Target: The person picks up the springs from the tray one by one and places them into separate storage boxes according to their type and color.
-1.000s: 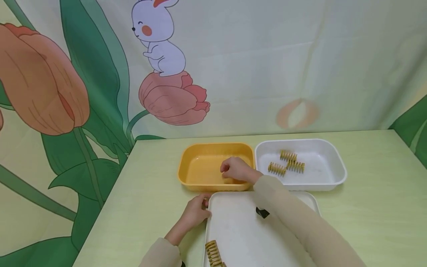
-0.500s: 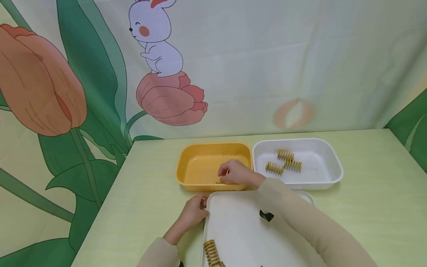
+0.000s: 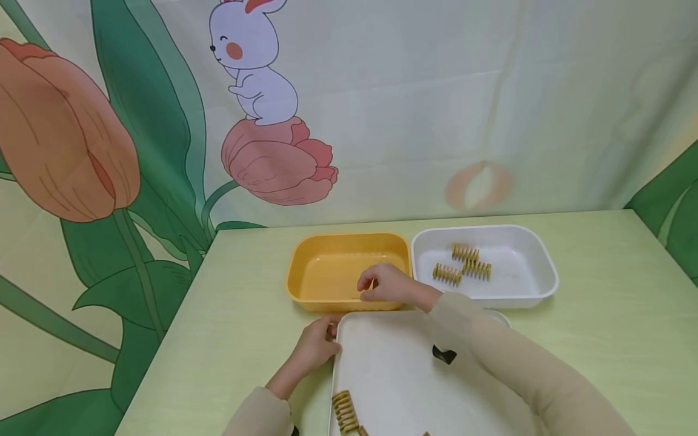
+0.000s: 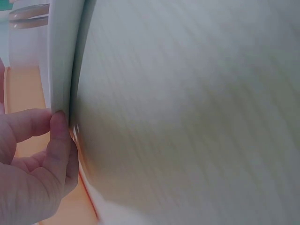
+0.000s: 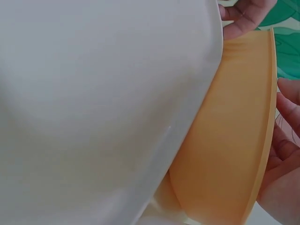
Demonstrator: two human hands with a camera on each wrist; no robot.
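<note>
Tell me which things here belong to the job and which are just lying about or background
Likely in the job:
tray, gripped by left hand
yellow bin, right hand at it
springs
white bin

Likely just background:
table
backdrop

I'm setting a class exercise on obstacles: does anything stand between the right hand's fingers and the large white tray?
Yes: the near wall of the yellow bin stands between the right hand and the large white tray.

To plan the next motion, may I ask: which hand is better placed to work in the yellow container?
Probably the right hand: it reaches over the yellow container, whereas the left hand grips the edge of the white tray.
</note>
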